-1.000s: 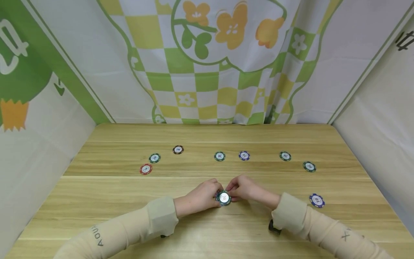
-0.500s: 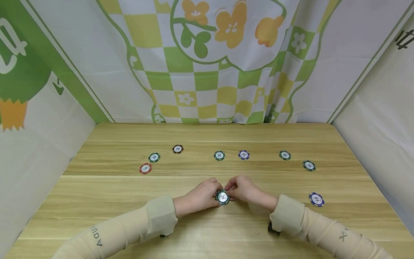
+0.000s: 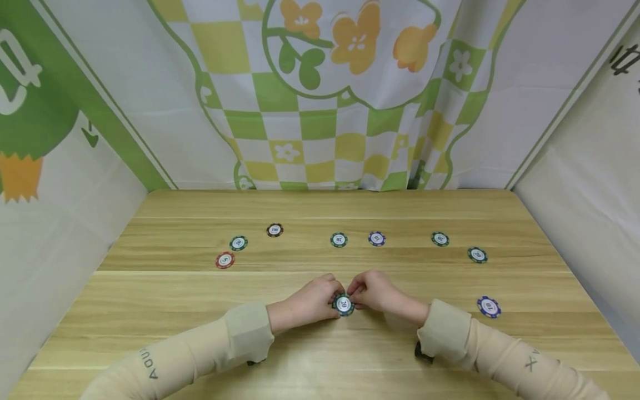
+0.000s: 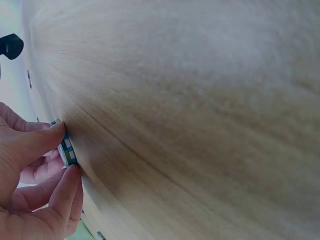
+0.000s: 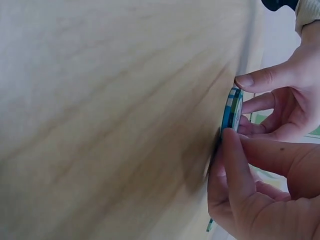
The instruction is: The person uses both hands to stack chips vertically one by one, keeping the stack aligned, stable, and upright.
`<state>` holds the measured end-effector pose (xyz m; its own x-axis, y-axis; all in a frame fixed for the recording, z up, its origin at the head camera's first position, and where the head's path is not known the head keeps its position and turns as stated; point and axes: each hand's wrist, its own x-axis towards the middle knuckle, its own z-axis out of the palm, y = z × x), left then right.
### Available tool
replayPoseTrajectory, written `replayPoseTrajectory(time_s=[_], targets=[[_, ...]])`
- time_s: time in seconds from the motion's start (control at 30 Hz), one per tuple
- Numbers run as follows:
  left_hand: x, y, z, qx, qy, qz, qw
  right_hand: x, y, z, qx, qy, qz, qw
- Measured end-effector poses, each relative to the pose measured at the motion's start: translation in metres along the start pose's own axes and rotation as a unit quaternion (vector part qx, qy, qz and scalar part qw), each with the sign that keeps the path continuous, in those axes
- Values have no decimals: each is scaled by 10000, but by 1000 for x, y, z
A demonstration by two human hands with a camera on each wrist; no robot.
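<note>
A short stack of poker chips (image 3: 343, 304), its top one green-edged and marked 20, lies near the middle of the table between both hands. My left hand (image 3: 315, 300) grips it from the left, thumb on the near side and fingers on the far side. From the right, my right hand (image 3: 377, 291) pinches the edge between thumb and curled fingers. In the left wrist view, the striped chip edges (image 4: 66, 147) show between thumb and finger. The right wrist view shows the stack (image 5: 231, 111) close over the wood, green and blue along its side.
Loose chips lie flat on the wooden table (image 3: 175, 311). A red chip (image 3: 225, 260), a green chip (image 3: 238, 243) and a black chip (image 3: 274, 230) are back left. Several green and blue ones stretch rightward to a blue chip (image 3: 489, 306). A patterned curtain (image 3: 320, 122) hangs behind.
The top chip has shifted slightly left, more in line with the stack, and my right fingers have moved a little left with it. The loose chips stay put.
</note>
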<state>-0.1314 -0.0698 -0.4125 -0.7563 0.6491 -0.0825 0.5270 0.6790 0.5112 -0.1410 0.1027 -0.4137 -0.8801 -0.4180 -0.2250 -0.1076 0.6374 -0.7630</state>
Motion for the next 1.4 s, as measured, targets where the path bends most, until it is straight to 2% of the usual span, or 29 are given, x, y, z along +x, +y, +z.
replayPoseTrajectory(time_s=[0.17,0.37,0.6,0.7,0.87,1.1,1.23,1.4], targets=[[0,1,0,15,-25,-52,10000,-1,3,-8,-508,246,-566,9968],[0,0,1,97,0,-75,9999,-1,10,-17,-1432,734,-1035,9815],[1,1,2,107,-7,-119,9999,-4,27,-34,-2690,906,-1771,9424],[1,1,2,79,-22,-131,9999,-5,34,-44,-2983,853,-1766,9341],[0,1,2,57,-23,-144,9999,-9,39,-60,-3290,616,-1568,9292],[0,1,1,82,-7,-111,9999,-11,48,-81,-3407,287,-1184,9323],[0,1,2,62,-17,-137,9999,-9,52,-93,-3490,292,-1124,9299],[0,0,2,65,-7,-147,9999,-4,58,-106,-3549,500,-1106,9270]])
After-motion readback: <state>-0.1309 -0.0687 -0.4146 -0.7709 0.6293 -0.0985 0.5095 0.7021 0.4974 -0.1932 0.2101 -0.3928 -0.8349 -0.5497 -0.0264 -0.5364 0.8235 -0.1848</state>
